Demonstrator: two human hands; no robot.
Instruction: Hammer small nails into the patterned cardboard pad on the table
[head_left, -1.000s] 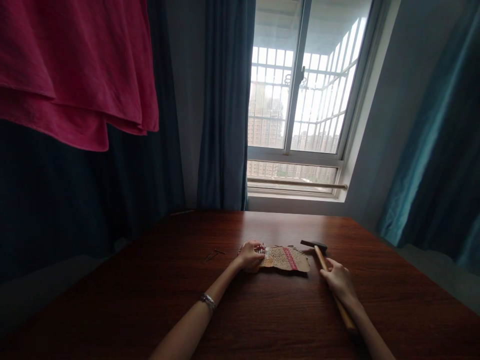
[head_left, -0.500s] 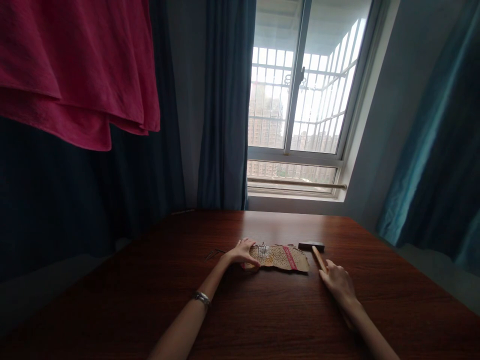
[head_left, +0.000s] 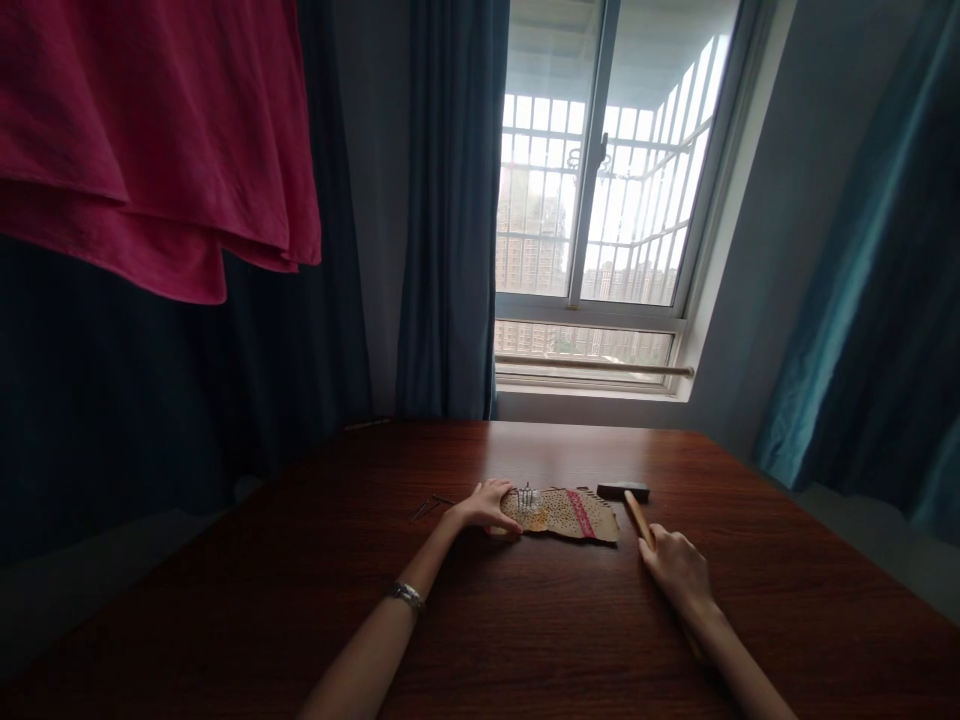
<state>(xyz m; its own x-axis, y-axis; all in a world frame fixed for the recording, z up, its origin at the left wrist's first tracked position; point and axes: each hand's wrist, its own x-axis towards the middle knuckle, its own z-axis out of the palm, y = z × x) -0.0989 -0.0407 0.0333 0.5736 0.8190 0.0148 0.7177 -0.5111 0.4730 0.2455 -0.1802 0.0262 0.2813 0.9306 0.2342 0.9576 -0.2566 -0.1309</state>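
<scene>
A flat piece of cardboard [head_left: 559, 515] lies on the wooden table, dotted with many small holes and crossed by a red stripe near its right end. Several nails [head_left: 526, 494] stand upright in its left part. My left hand [head_left: 486, 507] grips the left end of the cardboard, thumb along the near edge and fingers along the far side. My right hand [head_left: 677, 567] is wrapped round the wooden handle of a hammer [head_left: 637, 513]. The hammer's dark head lies low over the table, just right of the cardboard and apart from it.
Several loose nails [head_left: 430, 506] lie on the table [head_left: 517, 630] left of my left hand. Behind the table are a window [head_left: 592, 230] and a blue curtain [head_left: 454, 220]. A pink cloth [head_left: 150, 140] hangs at the upper left.
Almost nothing differs. The view has shifted very slightly; both hands, the hammer and the cardboard keep their places.
</scene>
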